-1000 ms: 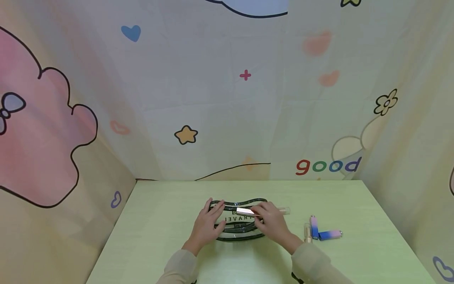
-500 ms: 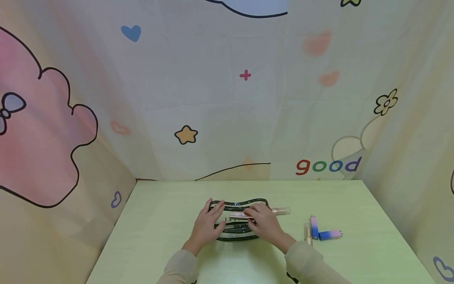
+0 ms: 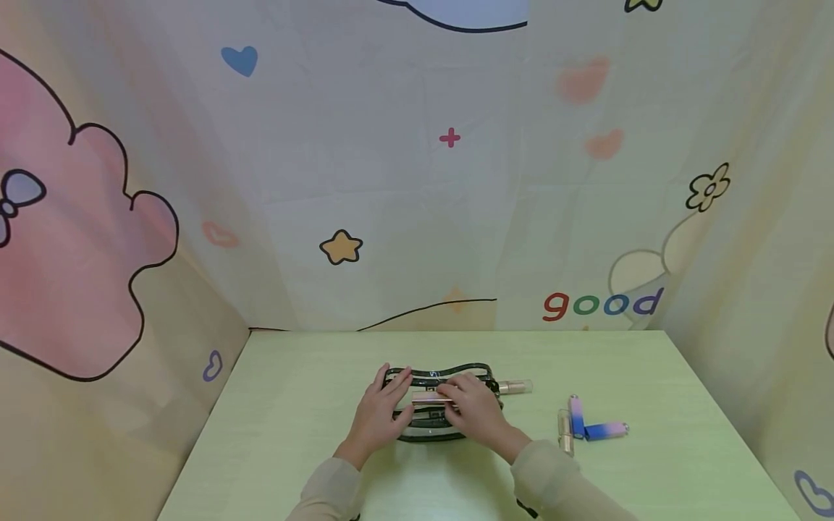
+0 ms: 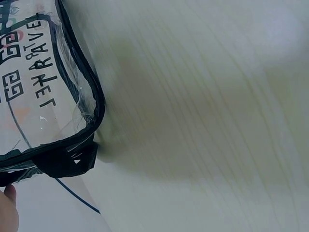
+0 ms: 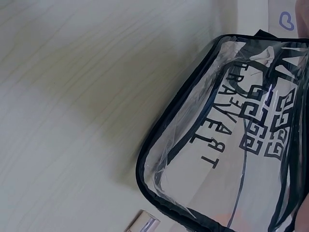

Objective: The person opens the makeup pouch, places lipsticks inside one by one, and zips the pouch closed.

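A clear travel pouch (image 3: pixel 433 438) with black piping stands at the table's middle, its top open between two black edges. My left hand (image 3: pixel 376 418) rests across the pouch's left end, fingers and thumb spread over the edges. A fingertip (image 4: pixel 8 212) touches the pouch's corner in the left wrist view. My right hand (image 3: pixel 478 411) pinches a shiny pink lipstick tube (image 3: pixel 428 397), lying crosswise over the opening. How deep the tube sits is unclear. The pouch side (image 5: pixel 203 145) shows black TRAVEL print in the right wrist view; the held tube is not seen there.
A clear-capped tube (image 3: pixel 516 387) lies just right of the pouch. Farther right lie a gold clear-capped tube (image 3: pixel 565 433) and two pink-and-blue tubes, one upright-pointing (image 3: pixel 576 416) and one sideways (image 3: pixel 606 431). A printed curtain (image 3: pixel 417 217) surrounds the pale green table (image 3: pixel 293 405).
My right hand has moved left over the pouch with the lipstick tube, which turned from slanted to nearly level. More of the tube at the pouch's right shows. The left hand stays put.
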Motion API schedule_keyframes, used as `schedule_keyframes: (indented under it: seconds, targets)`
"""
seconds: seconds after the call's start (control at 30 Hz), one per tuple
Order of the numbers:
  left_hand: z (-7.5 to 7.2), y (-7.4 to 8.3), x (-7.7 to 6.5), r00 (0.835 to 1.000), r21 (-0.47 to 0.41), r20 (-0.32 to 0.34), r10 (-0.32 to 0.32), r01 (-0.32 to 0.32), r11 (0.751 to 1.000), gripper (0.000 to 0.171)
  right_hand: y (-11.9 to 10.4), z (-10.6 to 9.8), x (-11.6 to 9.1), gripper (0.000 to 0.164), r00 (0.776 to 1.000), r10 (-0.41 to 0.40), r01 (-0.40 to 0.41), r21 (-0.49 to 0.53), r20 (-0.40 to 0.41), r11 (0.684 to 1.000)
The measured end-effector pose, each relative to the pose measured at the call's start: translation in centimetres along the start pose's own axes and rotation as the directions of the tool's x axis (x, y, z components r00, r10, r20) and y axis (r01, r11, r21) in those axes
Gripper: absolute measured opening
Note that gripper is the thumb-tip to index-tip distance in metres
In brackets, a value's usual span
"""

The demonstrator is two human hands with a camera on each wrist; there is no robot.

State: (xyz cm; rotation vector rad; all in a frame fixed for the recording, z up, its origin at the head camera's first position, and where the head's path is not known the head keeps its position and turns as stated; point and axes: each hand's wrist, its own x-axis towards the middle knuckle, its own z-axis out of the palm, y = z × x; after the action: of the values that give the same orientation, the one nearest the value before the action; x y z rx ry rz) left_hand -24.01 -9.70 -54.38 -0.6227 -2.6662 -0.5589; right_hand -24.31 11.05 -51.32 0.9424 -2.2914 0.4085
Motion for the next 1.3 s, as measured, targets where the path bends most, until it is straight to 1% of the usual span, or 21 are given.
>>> schedule_keyframes:
  seconds: [0.13, 0.27, 0.53, 0.67, 1.07, 1.3]
  targets:
    - [-0.08, 0.07, -0.03, 1.0, 0.004, -0.003, -0.003, 0.003, 1.0, 0.049, -0.23, 0.15, 0.07, 0.021, 1.0, 0.005, -0.005, -0.003, 0.026, 1.0]
    - [-0.09, 0.08, -0.05, 1.0, 0.011, 0.005, -0.01, 0.01, 1.0, 0.05, -0.36, 0.16, 0.0, 0.021, 0.998, 0.034, -0.034, -0.006, 0.057, 0.999]
    - [0.01, 0.13, -0.22, 1.0, -0.005, 0.0, -0.009, 0.009, 1.0, 0.05, -0.41, 0.27, -0.11, 0.015, 0.996, 0.036, -0.036, 0.004, 0.078, 0.999]
    - [-0.06, 0.16, -0.21, 1.0, -0.004, -0.006, -0.007, 0.007, 1.0, 0.05, -0.41, 0.18, -0.11, 0.015, 0.994, 0.046, -0.046, 0.0, 0.097, 0.999]
    - [0.01, 0.14, -0.17, 1.0, -0.002, -0.005, -0.005, 0.005, 1.0, 0.05, -0.43, 0.18, -0.16, 0.011, 0.994, 0.027, -0.023, -0.04, 0.106, 0.999]
    - [0.1, 0.1, -0.22, 1.0, -0.009, -0.016, -0.002, 0.002, 1.0, 0.049, -0.43, 0.35, -0.24, 0.011, 0.991, 0.024, -0.015, -0.072, 0.135, 0.997]
